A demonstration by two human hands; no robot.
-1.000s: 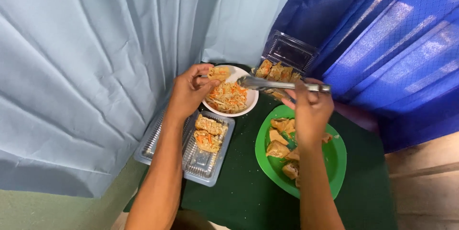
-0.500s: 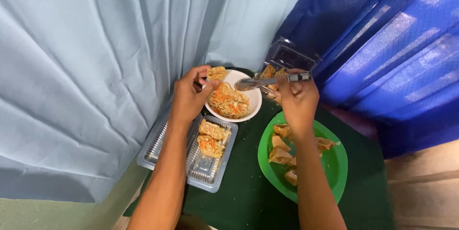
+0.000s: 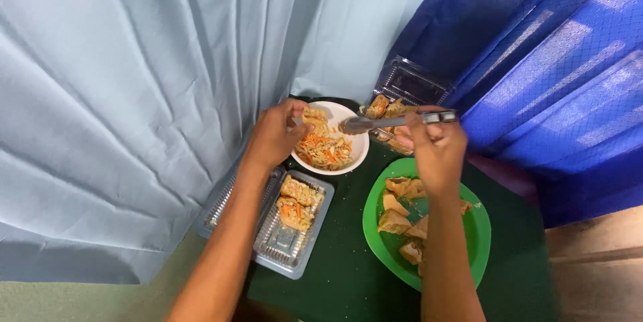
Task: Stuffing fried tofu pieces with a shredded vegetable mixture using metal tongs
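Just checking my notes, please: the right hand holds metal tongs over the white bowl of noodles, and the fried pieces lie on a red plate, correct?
Not quite: the head view shows the plate is green, not red. The right hand does hold the tongs over the white bowl.

Seen from above: the left hand (image 3: 276,140) grips the rim of a white bowl (image 3: 353,160) of noodles. The right hand (image 3: 437,149) holds metal tongs (image 3: 395,121) over it. Nearby sit a green plate (image 3: 477,228) of fried pieces and 2 clear plastic trays (image 3: 289,245).
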